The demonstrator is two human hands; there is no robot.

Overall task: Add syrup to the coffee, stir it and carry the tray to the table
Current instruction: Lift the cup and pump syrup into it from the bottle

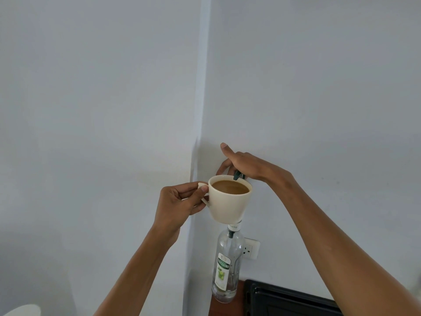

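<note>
Item 1: cream ceramic cup with a loop handle (229,201), filled near the rim with light brown coffee (230,187); held in the air, upright or nearly so, in front of the wall corner and directly in front of the neck of item 2.

Item 2: tall clear glass syrup bottle with a white-and-green label (225,265); upright, long axis vertical, standing on a reddish-brown wooden tabletop (225,309) at the bottom edge; mostly empty to judge by the clear glass (level not legible); its top carries a dark green pump spout (238,175), whose tip shows just over the far rim of the cup.

Item 3: left hand (180,201); closed in a pinch on the cup handle, thumb on top, fingers curled beneath; it alone carries the cup.

Item 4: right hand (246,164); palm down over the pump head, thumb stretched out toward the wall, fingers curled over the far side; whether it presses or merely rests cannot be told.

Governing relation: spout above and at the far rim of the cup, bottle axis plumb below the right hand; a downward press by that hand (the nearer one to the pump) should drop syrup into the coffee, provided the left hand keeps the rim under the spout.

Adjacent: white wall socket (250,248) behind the bottle; black framed object (284,299) at lower right, identity unclear.

Status, as judged: syrup step under way; stirring and tray not yet begun.
</note>
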